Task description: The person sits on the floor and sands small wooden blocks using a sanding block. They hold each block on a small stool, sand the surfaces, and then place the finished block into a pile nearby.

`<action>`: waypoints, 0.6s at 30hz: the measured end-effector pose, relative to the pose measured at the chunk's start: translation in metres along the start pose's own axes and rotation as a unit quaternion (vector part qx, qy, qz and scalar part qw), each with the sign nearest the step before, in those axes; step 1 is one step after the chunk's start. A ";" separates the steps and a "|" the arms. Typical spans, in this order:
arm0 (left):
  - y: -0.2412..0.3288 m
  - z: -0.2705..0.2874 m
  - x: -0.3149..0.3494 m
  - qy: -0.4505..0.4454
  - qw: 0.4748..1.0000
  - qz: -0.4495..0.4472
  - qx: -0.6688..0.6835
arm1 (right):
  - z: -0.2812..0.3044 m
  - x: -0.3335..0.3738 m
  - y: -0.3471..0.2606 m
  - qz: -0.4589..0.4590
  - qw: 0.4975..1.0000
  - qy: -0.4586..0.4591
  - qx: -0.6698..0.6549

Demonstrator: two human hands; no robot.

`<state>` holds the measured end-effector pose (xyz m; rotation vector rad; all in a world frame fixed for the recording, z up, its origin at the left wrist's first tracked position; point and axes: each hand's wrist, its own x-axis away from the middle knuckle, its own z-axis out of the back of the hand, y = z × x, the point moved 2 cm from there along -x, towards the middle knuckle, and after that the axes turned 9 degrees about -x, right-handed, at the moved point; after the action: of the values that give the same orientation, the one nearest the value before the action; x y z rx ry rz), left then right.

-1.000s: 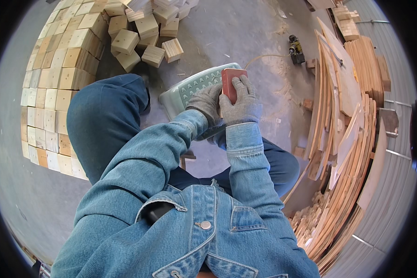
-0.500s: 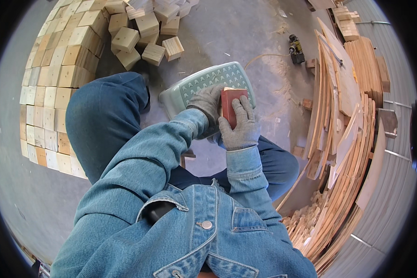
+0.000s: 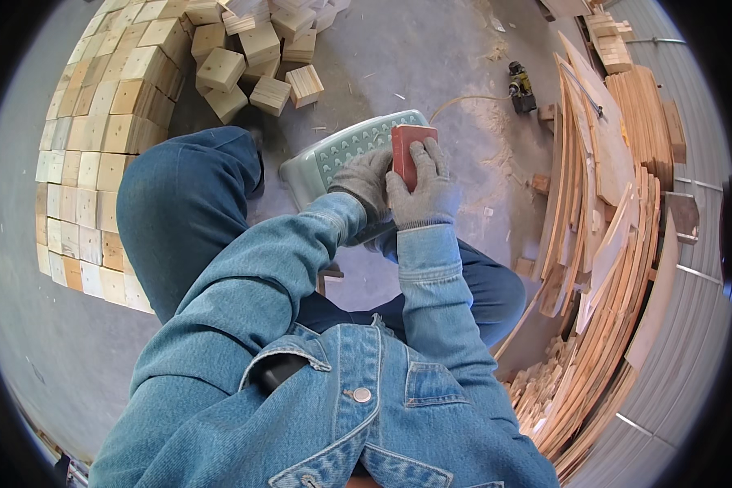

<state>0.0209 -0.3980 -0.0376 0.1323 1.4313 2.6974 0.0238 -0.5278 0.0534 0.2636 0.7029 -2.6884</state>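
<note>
Clasping a red block, right hand half-curled over it, left hand angled inward alongside, its grip unclear.

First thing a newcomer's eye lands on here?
Probably the red block under the gloved right hand, with the gloved left hand close beside it, over the pale green stool. Next, the neat stack of pale wooden blocks at the left, with loose blocks tumbled beside it. Long wooden boards crowd the right side.
</note>
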 end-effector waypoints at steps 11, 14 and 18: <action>0.006 0.009 0.006 -0.046 0.999 0.005 -0.002 | 0.015 0.042 -0.003 0.019 1.000 -0.017 0.004; 0.011 0.015 0.007 -0.048 0.999 0.011 0.015 | 0.012 0.038 -0.002 0.021 1.000 -0.005 -0.003; 0.008 0.007 0.007 -0.007 0.999 0.006 -0.032 | 0.011 0.030 -0.003 0.011 1.000 -0.003 -0.017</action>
<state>0.0147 -0.3954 -0.0270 0.1568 1.3432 2.7427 -0.0056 -0.5394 0.0561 0.2534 0.7381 -2.6521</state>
